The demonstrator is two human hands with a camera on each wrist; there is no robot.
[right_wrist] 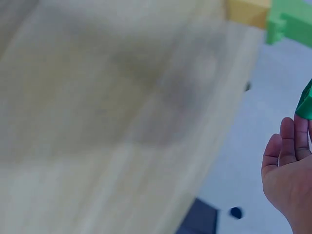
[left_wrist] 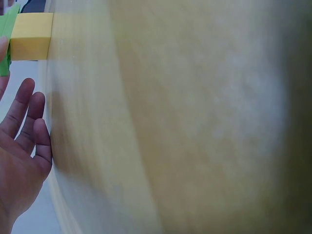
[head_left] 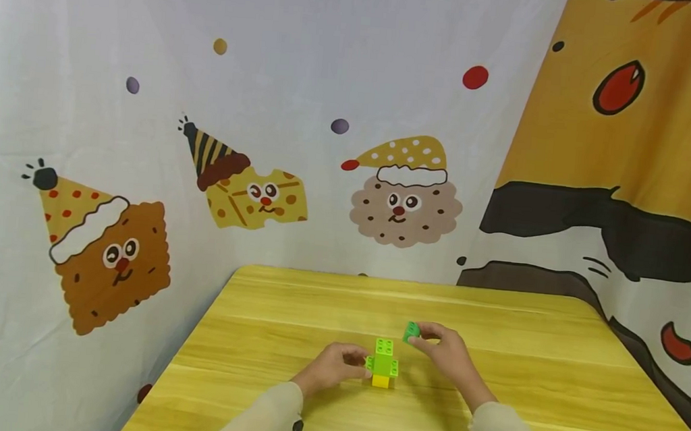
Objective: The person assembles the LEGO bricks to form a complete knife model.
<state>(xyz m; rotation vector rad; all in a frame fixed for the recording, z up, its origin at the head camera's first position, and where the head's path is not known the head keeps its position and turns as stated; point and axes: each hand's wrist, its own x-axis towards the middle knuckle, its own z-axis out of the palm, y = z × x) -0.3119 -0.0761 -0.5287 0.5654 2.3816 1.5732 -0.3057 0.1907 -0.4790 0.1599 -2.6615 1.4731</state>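
A small stack of toy building bricks stands upright on the table, with light green bricks above a yellow brick. Studded green ends jut out at both sides of it. My left hand holds the stack's left side between thumb and forefinger; its other fingers are spread apart from the bricks. Up and to the right of the stack, my right hand pinches a darker green brick by its fingertips, apart from the stack. In the right wrist view only part of that darker brick shows.
The wood-grain table extends around both hands. Behind it hangs a pale cloth printed with cartoon biscuits and cheese, its right part orange and black.
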